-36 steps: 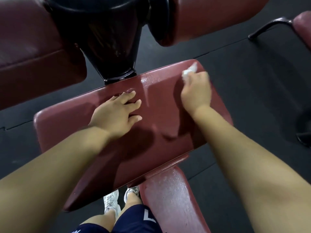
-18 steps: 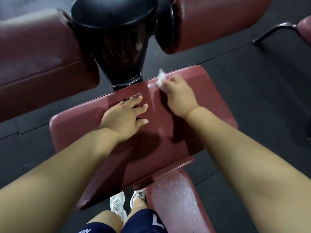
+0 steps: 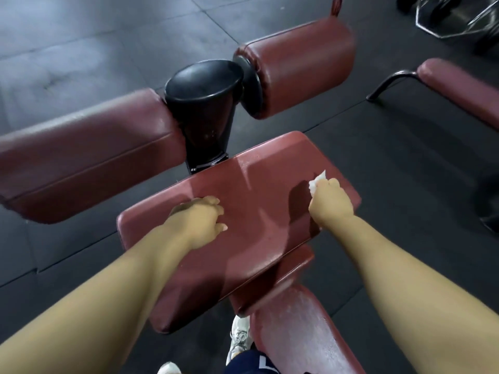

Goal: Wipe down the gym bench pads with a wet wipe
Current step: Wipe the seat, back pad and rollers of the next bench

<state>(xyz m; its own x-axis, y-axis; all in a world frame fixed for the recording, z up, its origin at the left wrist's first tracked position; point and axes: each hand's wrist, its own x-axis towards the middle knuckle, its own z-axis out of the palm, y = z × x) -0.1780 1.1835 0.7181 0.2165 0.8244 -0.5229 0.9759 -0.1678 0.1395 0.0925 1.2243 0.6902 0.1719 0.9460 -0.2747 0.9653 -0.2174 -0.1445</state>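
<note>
A dark red bench pad (image 3: 259, 184) lies tilted in the middle of the view, its surface shiny with wet streaks. My right hand (image 3: 330, 203) grips a crumpled white wet wipe (image 3: 316, 182) and presses it on the pad near the right edge. My left hand (image 3: 201, 222) rests on the pad's left half with its fingers curled under and nothing in it. A second red pad (image 3: 297, 333) continues below toward me. Two red roller pads, the left roller (image 3: 81, 149) and the right roller (image 3: 299, 66), flank a black post (image 3: 205, 103) beyond the pad.
Dark rubber floor tiles (image 3: 405, 157) surround the bench. Another red bench (image 3: 464, 87) on a black frame stands at the right. Metal weight equipment (image 3: 456, 17) sits at the top right. My white shoes (image 3: 239, 336) show below the pad.
My right hand has swept the wipe from the pad's upper middle to its right edge. My left hand's fingers have curled under. The view has tilted up, showing more floor.
</note>
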